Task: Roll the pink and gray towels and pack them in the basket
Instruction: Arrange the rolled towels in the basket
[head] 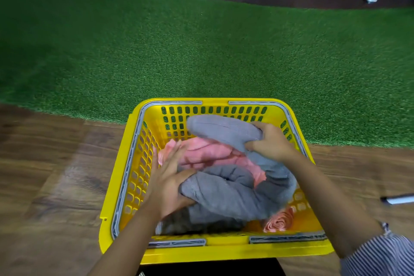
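The left hand [167,182] lies with fingers stretched and spread, thumb tucked against a rolled gray towel [226,195] near the front of the yellow basket [125,177]. A small pink roll [279,222] sits in the front right corner. Farther in, the right hand [270,141] grips another gray towel [224,129] above a pink towel [208,154]. Packing looks nearly finished: this last gray towel seems to need settling in. Beyond lies green turf [201,51].
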`<state>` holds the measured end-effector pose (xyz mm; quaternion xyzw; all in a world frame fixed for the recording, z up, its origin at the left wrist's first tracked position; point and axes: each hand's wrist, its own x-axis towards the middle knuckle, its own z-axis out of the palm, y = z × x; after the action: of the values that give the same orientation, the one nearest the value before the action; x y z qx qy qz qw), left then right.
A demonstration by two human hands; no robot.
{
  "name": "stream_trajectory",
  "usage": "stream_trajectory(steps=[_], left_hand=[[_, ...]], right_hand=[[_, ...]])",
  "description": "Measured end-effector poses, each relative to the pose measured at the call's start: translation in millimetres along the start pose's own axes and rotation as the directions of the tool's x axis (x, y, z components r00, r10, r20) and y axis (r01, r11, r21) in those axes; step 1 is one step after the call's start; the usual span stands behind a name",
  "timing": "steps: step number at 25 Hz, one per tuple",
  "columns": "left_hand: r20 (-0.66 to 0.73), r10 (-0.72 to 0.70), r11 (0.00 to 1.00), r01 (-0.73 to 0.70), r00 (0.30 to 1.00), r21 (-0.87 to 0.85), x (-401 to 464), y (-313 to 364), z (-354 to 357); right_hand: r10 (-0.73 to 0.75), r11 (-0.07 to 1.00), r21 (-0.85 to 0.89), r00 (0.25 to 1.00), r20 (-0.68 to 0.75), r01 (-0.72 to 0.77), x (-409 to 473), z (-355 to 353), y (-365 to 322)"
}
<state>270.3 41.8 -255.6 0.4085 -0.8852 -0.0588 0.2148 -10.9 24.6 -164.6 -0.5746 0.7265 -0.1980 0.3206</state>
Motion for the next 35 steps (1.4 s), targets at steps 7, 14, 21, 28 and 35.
stream_trajectory(steps=[7,14,21,28,35], left_hand=[[0.146,0.131,0.971,-0.156,0.981,0.181,-13,-2,-34],[0.490,0.005,0.974,-0.116,0.872,0.197,-2,-31,-1],[0.478,-0.173,0.962,0.252,0.861,-0.105,8,-47,9],[0.467,-0.421,0.799,0.562,0.778,-0.215,14,-46,14],[0.783,-0.248,0.942,0.330,0.570,0.059,-3,-26,32]], right_hand=[[-0.068,0.984,-0.121,0.908,0.414,0.129,9,51,-6],[-0.009,0.952,-0.239,0.800,0.600,0.190,32,84,-7],[-0.057,0.972,-0.164,0.848,0.527,0.168,51,80,-3],[-0.027,0.971,-0.222,0.962,0.272,0.090,68,53,14],[0.039,0.987,-0.161,0.963,0.265,0.005,42,74,50]])
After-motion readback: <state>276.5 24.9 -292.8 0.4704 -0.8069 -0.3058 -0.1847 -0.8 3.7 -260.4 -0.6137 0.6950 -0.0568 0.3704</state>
